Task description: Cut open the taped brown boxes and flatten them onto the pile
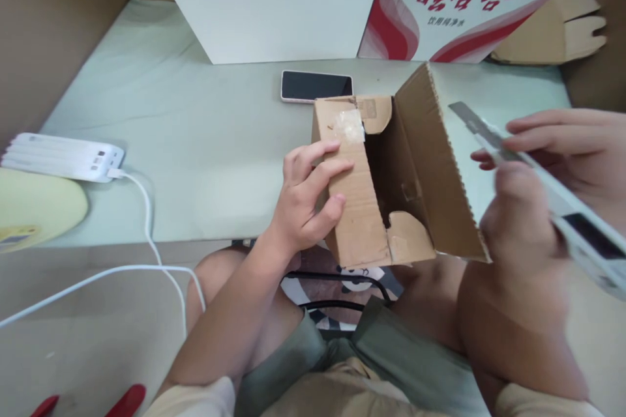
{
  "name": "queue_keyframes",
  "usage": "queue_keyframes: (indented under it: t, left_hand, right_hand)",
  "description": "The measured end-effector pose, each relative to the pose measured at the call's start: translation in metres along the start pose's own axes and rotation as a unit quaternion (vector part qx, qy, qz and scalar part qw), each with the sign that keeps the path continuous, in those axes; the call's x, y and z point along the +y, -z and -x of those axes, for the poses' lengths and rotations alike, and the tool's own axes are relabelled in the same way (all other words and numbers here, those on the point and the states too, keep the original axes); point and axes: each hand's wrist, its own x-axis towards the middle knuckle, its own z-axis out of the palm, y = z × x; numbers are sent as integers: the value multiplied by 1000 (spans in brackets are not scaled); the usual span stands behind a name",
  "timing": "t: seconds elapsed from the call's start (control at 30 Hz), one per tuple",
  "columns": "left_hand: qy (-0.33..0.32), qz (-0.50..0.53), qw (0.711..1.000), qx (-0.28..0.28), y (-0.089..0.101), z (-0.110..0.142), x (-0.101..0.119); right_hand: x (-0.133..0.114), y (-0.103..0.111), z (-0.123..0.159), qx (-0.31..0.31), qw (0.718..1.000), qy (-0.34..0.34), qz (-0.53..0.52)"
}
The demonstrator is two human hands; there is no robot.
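Observation:
An opened brown cardboard box [359,208] lies tilted at the table's front edge, its raised flap leaning right. My left hand [313,189] holds the box on its left side, fingers and thumb lying on the cardboard. My right hand [521,228], somewhat blurred, is closed round a white utility knife [548,186] just right of the raised flap. The knife's metal blade is out and points up and left. Another person's hand [577,146] reaches in from the right edge, its fingers at the knife close to the blade; whether it grips the knife I cannot tell.
A black-screened phone [317,86] lies behind the box. Large white cartons [288,6] stand at the back, folded cardboard [542,36] at the back right. A white power bank [63,156] with a cable [147,208] sits left, beside a pale yellow object [42,205].

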Motion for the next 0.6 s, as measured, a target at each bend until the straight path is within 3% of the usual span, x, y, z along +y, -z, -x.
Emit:
queue_keyframes:
  t: [0.13,0.2,0.27,0.33,0.43,0.6]
  left_hand:
    - [3,1,1000,1,0,0,-2]
    - [3,-3,1000,5,0,-1,-2]
    - [9,-5,1000,4,2,-2,-5]
    - [15,5,1000,4,6,-3,-10]
    - [33,36,998,30,14,-3,-24]
    - [66,118,985,106,26,-4,-48]
  right_hand:
    - [24,-10,1,159,981,-13,-106]
    - [52,-14,7,147,987,-44,-51]
    - [88,-17,18,-7,995,-62,84]
    - [123,-19,32,-155,969,-80,177]
    - [157,-23,48,-249,942,-113,194]
    - [169,-29,50,-304,916,-144,218]
